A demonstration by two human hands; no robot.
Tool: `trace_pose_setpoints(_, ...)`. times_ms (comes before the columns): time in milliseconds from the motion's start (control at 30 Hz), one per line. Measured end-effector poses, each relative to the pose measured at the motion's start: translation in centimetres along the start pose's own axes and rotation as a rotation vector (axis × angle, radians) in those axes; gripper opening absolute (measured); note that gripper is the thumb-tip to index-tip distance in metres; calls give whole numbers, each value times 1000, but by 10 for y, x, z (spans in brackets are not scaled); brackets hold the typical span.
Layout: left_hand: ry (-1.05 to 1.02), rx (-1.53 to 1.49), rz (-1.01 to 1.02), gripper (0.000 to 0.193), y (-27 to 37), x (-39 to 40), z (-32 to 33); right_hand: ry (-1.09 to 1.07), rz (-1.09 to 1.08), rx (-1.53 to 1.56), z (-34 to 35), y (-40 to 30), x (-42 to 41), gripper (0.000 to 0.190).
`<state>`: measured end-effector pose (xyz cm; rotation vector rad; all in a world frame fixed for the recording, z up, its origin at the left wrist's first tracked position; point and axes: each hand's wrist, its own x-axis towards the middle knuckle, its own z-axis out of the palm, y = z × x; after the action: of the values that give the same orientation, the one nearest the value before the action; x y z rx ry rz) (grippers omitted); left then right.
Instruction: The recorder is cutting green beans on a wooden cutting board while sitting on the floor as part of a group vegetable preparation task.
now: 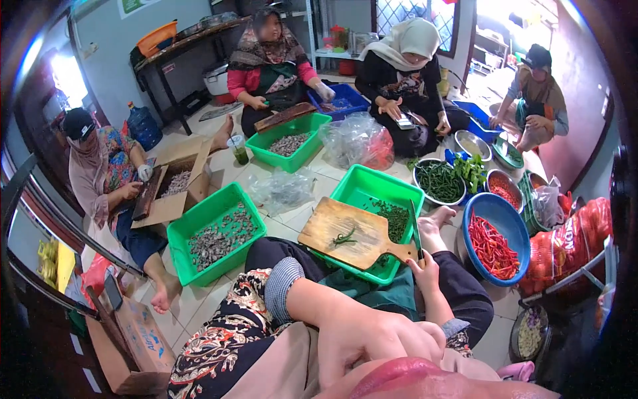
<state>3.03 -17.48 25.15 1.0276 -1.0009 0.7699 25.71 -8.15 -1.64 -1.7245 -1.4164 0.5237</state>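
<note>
My right hand [426,274] grips the handle of a kitchen knife [415,224], its blade pointing up and away from me. The knife is beside the handle end of a wooden chopping board [344,227]. A few green chillies [345,237] lie on the board, which rests across a green plastic tub [371,177] holding chopped green pieces [396,219]. Close under my chin is my left hand [381,336], its fingers curled and partly hidden, near my beige headscarf [279,364]. Whether it holds anything is not visible.
Left stands a green tub [174,239] with chopped grey pieces. Right are a blue basin [466,229] of red chillies, a bowl of green chillies [438,179] and a red net sack [563,244]. Several people sit around, one cutting over a cardboard box [197,192].
</note>
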Motion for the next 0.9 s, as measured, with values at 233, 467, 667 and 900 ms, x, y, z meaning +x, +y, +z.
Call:
trace_pose_setpoints(233, -99, 415, -42, 42, 28, 11, -6, 12, -20, -11, 2, -1, -4, 53)
trace_pose_setpoints(467, -3, 360, -66, 39, 26, 8, -5, 4, -7, 40, 1, -3, -2, 51)
trace_pose_setpoints(667, -89, 265, -191, 31, 42, 5, -15, -14, 11, 81, -3, -14, -5, 50)
trace_pose_setpoints(900, -98, 451, -178, 36, 52, 9, -23, -5, -14, 83, -3, -13, -5, 52)
